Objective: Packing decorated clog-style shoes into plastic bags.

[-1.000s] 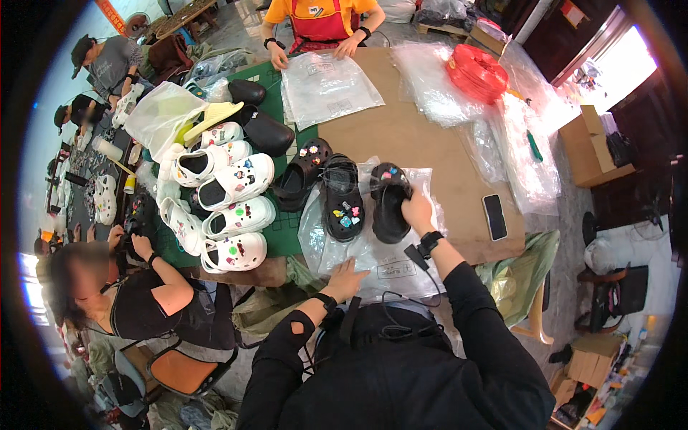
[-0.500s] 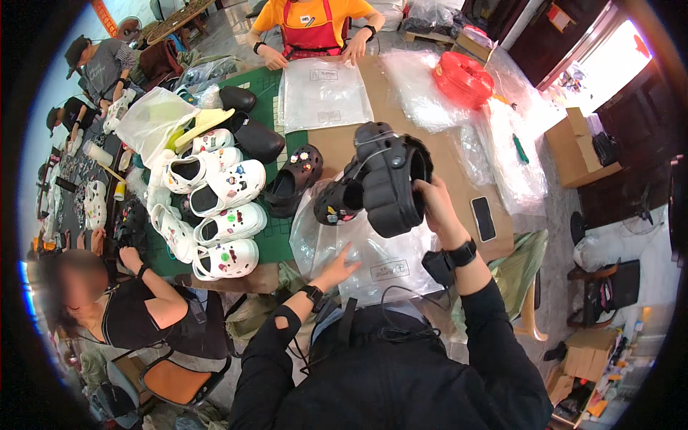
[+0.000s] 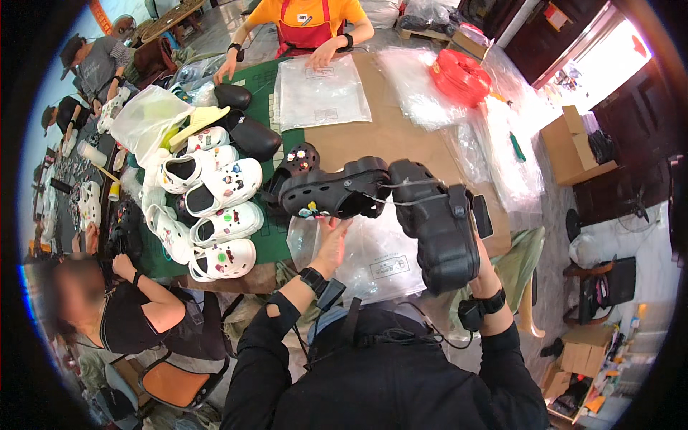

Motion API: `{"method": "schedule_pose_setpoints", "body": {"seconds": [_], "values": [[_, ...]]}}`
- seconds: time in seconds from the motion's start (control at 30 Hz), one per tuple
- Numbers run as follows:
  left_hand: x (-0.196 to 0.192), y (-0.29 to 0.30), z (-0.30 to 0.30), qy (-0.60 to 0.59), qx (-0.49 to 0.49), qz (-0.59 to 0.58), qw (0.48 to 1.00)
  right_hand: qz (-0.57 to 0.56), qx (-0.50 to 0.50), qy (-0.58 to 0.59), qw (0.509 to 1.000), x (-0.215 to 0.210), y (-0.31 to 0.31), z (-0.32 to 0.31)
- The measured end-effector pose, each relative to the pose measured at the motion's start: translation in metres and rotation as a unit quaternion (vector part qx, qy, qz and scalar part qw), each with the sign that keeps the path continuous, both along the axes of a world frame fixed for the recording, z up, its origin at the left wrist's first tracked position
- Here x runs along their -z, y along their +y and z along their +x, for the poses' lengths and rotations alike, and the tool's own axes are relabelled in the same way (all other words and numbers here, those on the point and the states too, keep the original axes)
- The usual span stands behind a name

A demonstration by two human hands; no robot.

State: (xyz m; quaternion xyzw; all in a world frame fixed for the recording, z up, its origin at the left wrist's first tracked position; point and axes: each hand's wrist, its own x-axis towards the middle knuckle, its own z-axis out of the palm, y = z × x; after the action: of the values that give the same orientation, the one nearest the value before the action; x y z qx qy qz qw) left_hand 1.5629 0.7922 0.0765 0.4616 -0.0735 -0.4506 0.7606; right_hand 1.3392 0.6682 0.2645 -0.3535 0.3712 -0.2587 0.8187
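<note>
Above the table's near edge hang two chunky black clogs, joined by a thin pale tie. My left hand (image 3: 332, 247) grips the left clog (image 3: 322, 192) from below at its side, near some colourful charms. My right hand (image 3: 487, 276) holds the right clog (image 3: 438, 236) by its outer side, most of its fingers hidden behind the shoe. Beneath the pair lies a clear plastic bag (image 3: 369, 271) with a printed mark. Just beyond the left clog sits another black clog with charms (image 3: 301, 158).
White clogs with charms (image 3: 226, 226) are heaped on the green mat at left. Across the table a person in a red apron (image 3: 307, 32) has a hand by a flat plastic bag (image 3: 322, 93). Red twine (image 3: 459, 77) and a phone (image 3: 482, 216) lie at right. Another person sits at left.
The clog pair has come down and turned, spreading apart, with the right one nearer me. My left hand has risen from the bag and taken hold of the left clog.
</note>
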Motion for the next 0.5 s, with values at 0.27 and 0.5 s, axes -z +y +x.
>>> {"method": "schedule_pose_setpoints", "body": {"seconds": [0.27, 0.5], "values": [[-0.013, -0.010, 0.003, -0.077, -0.012, -0.007, 0.997, -0.052, -0.127, 0.196, 0.971, 0.012, 0.012, -0.023], [0.025, -0.001, -0.006, -0.422, 0.103, 0.146, 0.889, -0.437, -0.103, 0.466, 0.763, 0.103, 0.000, -0.021]]}}
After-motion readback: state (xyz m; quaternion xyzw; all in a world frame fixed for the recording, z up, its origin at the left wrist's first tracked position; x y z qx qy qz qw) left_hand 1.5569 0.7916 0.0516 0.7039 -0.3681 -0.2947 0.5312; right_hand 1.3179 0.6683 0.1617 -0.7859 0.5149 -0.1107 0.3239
